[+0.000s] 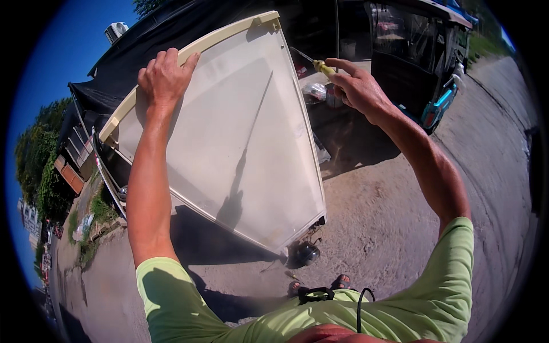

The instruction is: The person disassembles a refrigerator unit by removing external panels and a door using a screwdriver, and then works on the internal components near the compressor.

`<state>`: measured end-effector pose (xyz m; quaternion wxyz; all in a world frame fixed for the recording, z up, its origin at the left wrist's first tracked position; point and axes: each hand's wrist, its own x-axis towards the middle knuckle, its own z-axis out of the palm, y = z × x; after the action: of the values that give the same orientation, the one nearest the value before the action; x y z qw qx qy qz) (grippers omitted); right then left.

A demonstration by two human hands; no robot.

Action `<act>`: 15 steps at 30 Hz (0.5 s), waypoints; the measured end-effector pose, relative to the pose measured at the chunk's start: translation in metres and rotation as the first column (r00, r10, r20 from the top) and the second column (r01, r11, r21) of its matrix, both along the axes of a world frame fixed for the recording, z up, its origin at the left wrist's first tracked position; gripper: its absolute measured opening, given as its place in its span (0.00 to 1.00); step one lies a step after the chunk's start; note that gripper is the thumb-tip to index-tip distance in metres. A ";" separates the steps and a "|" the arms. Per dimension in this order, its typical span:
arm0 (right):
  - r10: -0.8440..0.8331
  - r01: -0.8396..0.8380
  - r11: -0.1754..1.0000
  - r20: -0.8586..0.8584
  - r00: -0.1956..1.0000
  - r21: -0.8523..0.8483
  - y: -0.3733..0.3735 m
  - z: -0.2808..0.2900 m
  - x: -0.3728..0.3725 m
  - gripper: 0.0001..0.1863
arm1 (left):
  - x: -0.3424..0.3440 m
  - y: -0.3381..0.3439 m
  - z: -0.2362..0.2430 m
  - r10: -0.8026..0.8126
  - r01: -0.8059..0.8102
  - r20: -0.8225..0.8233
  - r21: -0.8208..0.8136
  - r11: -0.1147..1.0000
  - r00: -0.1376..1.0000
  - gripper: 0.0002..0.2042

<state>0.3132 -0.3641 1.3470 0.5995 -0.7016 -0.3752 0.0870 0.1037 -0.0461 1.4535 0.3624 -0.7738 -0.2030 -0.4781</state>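
A tall off-white refrigerator [246, 131] stands in front of me, its broad flat side facing me and its cream-coloured top edge uppermost. Over that top edge my left hand [164, 81] is closed, with the fingers curled toward the far side. My right hand [363, 90] is raised beside the cabinet and grips a screwdriver [324, 68] by its yellow handle. Its thin metal shaft points up and left toward the cabinet, apart from it as far as I can see. A shadow of the arm and tool falls across the white panel. At the cabinet's foot sits a black round compressor [307, 253].
A dark three-wheeled vehicle [417, 63] with blue trim is parked at the far right beside a concrete road [492, 143]. Black sheeting [154, 46] hangs over a shelter behind the refrigerator. A clear plastic bag [314, 91] lies in its shade. Plants and rubble border the left.
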 end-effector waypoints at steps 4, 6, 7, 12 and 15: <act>0.047 -0.047 0.999 -0.011 0.999 0.011 0.006 0.000 0.018 0.27 | 0.004 -0.001 -0.003 0.022 -0.023 0.019 0.044 0.999 1.000 0.24; 0.064 -0.064 0.998 0.000 0.998 0.003 0.007 -0.001 0.023 0.27 | 0.004 -0.003 -0.003 0.044 -0.045 0.021 0.034 0.998 0.999 0.24; 0.073 -0.073 0.997 0.007 0.997 -0.003 0.006 -0.001 0.025 0.27 | 0.005 -0.003 -0.004 0.054 -0.055 0.021 0.029 0.998 0.998 0.24; 0.106 -0.106 0.994 0.000 0.994 -0.018 0.009 0.000 0.033 0.27 | 0.009 -0.001 -0.008 0.048 -0.051 0.074 0.038 0.998 0.996 0.24; 0.107 -0.107 0.994 0.001 0.994 -0.010 0.013 -0.001 0.035 0.27 | 0.010 -0.003 -0.009 0.047 -0.053 0.094 0.060 0.997 0.995 0.24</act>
<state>0.3477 -0.3507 1.3458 0.5900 -0.6836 -0.4125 0.1203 0.1135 -0.0487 1.4446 0.3885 -0.7340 -0.2237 -0.5102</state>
